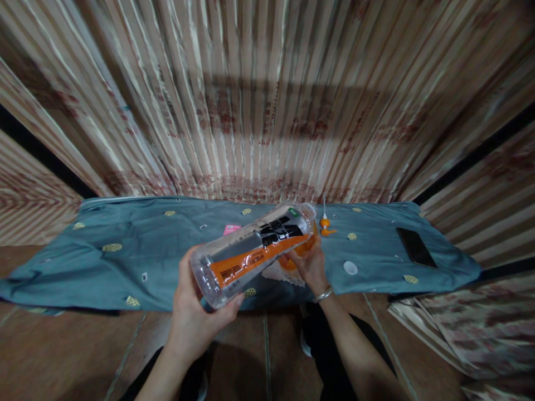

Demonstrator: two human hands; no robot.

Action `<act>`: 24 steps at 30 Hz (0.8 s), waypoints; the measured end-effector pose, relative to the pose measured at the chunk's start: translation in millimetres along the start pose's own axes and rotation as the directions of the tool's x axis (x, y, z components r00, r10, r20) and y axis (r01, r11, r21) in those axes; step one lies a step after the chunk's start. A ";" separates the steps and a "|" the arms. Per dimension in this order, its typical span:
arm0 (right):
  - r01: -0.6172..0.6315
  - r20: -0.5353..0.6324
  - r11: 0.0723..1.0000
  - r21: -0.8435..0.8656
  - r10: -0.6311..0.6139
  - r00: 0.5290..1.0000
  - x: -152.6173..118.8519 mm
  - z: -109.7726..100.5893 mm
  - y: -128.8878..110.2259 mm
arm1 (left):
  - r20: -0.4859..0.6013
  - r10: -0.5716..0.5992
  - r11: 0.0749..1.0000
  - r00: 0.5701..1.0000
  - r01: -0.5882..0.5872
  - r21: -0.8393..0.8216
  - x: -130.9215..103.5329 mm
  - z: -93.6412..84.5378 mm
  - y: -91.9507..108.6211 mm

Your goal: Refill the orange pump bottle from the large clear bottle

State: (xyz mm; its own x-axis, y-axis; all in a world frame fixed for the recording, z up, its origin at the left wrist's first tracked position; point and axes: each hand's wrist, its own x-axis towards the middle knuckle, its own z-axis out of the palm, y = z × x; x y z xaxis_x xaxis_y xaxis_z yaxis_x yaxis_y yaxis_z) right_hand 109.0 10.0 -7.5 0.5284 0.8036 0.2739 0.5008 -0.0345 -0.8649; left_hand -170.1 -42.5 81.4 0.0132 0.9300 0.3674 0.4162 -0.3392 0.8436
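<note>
As the left hand (201,318) grips the bottle (252,250) tilted above the desk (161,267), the right hand (312,265) holds an orange container (308,244) by the bottle's neck.
The pump (325,224) lies near the back edge, the white cap (350,268) near the front, the phone (416,247) toward the right end.

dim, soft blur, edges stretched

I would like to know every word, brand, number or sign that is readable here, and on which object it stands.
No text can be quoted with certainty.
Clear bottle: dark lettering and smaller print, too blurred.
Pink item: its marking is too small.
Striped backdrop: red printed marks, illegible.
Blue-green cloth: tiny printed signs, too small.
</note>
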 end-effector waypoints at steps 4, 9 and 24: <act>-0.019 0.004 1.000 -0.007 0.019 1.000 0.7 -0.5 -1.9 | 0.004 0.013 1.000 1.000 -0.013 0.004 -0.4 -0.6 -0.3; -0.023 0.008 1.000 0.008 0.023 1.000 0.5 -1.0 -4.5 | 0.010 0.031 1.000 0.999 -0.031 0.004 -0.5 0.5 -1.9; -0.025 0.013 1.000 0.004 0.025 1.000 0.9 -0.9 -1.4 | 0.031 0.102 0.994 0.994 -0.103 0.029 -1.8 -0.2 -4.3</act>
State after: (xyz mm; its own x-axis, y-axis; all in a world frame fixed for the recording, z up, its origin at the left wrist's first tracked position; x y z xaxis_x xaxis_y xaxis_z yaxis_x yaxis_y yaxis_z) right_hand 109.5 10.3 -5.7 0.5314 0.8103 0.2469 0.4848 -0.0519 -0.8731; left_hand -172.1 -42.7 77.1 0.0839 0.8944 0.4393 0.4388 -0.4290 0.7896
